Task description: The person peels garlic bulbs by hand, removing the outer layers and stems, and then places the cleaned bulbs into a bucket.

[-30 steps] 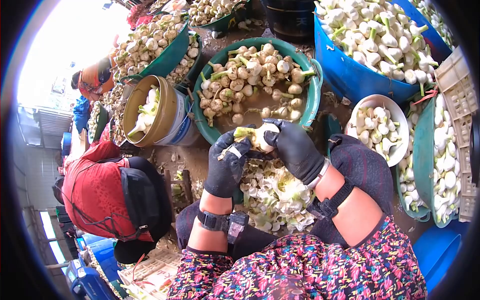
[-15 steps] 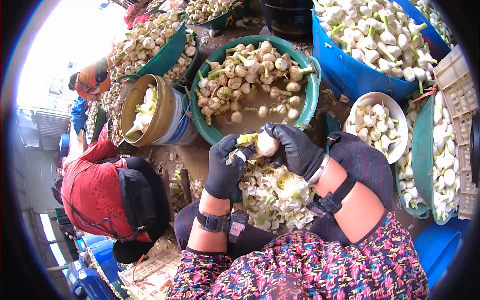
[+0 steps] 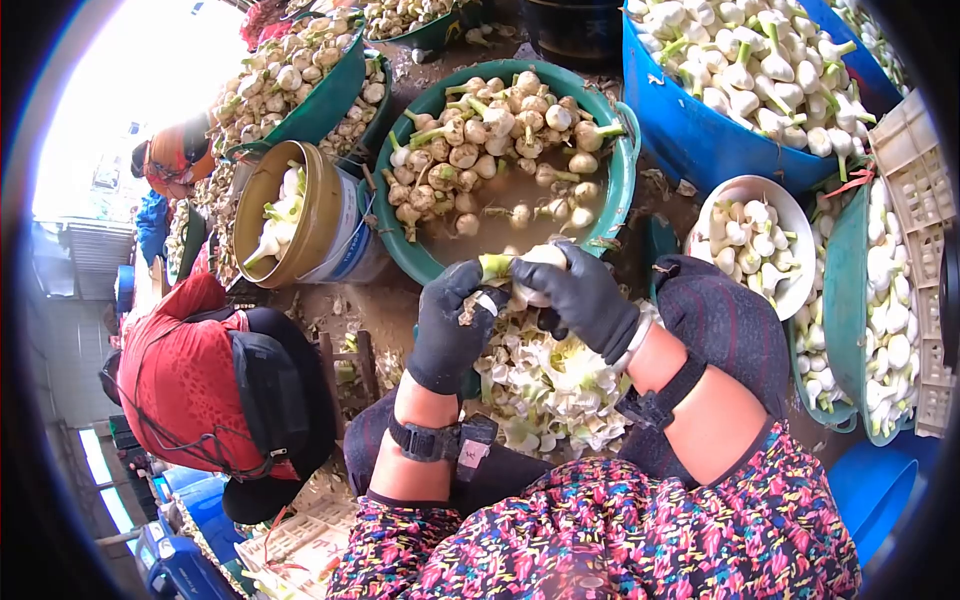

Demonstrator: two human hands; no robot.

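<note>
Above a loose heap of pale peelings (image 3: 560, 385), just by the near rim of a green basin (image 3: 617, 190): one garlic bulb (image 3: 545, 256), lying sideways between the left hand (image 3: 447, 328) and the right hand (image 3: 592, 308), both black-gloved. At the left, fingers closed round the green neck (image 3: 494, 267); at the right, thumb and fingers clamped on the round body. Probably light and firm, with papery skin apt to tear, perhaps slippery if wet; best gripped by the neck, with the body cupped opposite. In the basin, murky brown water (image 3: 460, 252) and many soil-stained bulbs (image 3: 465, 155). To its left, inside a tilted bucket (image 3: 345, 215), several white-and-green stalks (image 3: 280, 225). To its right, in a large blue tub (image 3: 700, 135), a high pile of clean-looking bulbs (image 3: 750, 70); nearer, in a white bowl (image 3: 803, 262), more pale bulbs (image 3: 750, 245).
</note>
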